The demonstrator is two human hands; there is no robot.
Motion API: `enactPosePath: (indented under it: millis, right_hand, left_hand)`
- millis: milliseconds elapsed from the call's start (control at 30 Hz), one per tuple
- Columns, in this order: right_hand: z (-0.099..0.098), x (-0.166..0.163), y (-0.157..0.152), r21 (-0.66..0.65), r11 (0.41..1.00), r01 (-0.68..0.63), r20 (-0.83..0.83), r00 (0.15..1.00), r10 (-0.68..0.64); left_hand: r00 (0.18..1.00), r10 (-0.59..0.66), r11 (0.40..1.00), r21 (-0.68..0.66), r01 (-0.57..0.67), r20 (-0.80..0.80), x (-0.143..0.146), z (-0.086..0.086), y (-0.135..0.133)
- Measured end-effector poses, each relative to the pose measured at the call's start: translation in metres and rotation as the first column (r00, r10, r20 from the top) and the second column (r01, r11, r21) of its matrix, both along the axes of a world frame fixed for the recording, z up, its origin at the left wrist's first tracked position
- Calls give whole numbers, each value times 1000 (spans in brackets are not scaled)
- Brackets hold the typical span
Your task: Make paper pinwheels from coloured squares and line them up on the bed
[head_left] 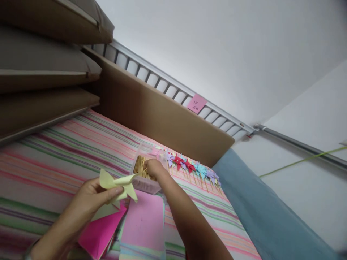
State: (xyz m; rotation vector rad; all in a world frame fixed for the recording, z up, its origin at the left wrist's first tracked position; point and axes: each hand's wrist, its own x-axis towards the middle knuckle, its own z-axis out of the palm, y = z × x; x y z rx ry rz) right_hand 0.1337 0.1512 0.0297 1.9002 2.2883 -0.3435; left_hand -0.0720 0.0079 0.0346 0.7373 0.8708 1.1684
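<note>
At the far left, folded brown cardboard sheets (48,65) are lying stacked above a striped sheet (67,144), which is carrying everything else. Low on the left, the left hand (89,200) is pinching a yellow paper pinwheel (118,184) between thumb and fingers, with the thumb pressing on its near fold; the pinwheel is sticking out to the right of the hand, and its tip is nearly reaching the clear plastic box (148,184). Under that hand a magenta paper sheet (100,233) is lying flat; just beside it to the right, a pale pink sheet (145,220) is lying on a stack of other coloured sheets. The clear plastic box is sitting just beyond the pink sheet and holding a bundle of thin wooden sticks (139,167). The right hand (154,168) is reaching into the box from the right, with its fingers curling down among the sticks; whether they are gripping a stick cannot be told, since the fingertips are hidden.

To the right of the box, a row of small paper pinwheels on sticks (189,167), purple, red and blue, is lying along the foot of a long cardboard panel (162,119). Behind the panel a metal rail (162,81) is running along the wall, and a pink sticky note (196,103) is clinging to it. Farther right, a blue cloth (257,209) is stretching down beside the striped sheet, and a green string (300,160) is crossing the white wall.
</note>
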Motion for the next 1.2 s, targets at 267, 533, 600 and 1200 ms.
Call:
enactPosePath:
  millis: [267,533,600,1200]
  right_hand:
    - [6,-4,3,51,995,-85,99,992,80]
    - [64,-9,-47,389,920,-53,-221,964,149]
    - [77,-7,-85,473,881,2,-328,929,173]
    - [12,30,-175,-273,939,209,-960,-124,-251]
  left_hand:
    - [991,-43,990,127,59,-125,-2,-4,4]
    - [979,-92,983,138,118,-180,5,-1,2]
    - [981,-97,971,202,130,-169,9,-1,1]
    - [889,-223,815,423,395,-400,60,0,-10]
